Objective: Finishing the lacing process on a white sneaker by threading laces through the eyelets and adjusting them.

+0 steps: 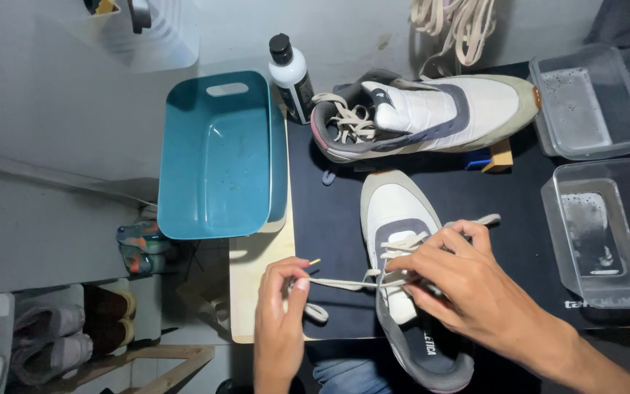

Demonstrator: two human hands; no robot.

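The near sneaker (402, 277) lies on the black mat (329, 219) with its long axis running away from the person, toe pointing at the far sneaker (432, 113) and heel opening toward the body. The right hand (468, 281) rests over its eyelets, fingers closed on the cream lace (344, 283). Out to that grip's left, the left hand (282, 306) pinches the lace's free end, pulled sideways across the shoe's axis.
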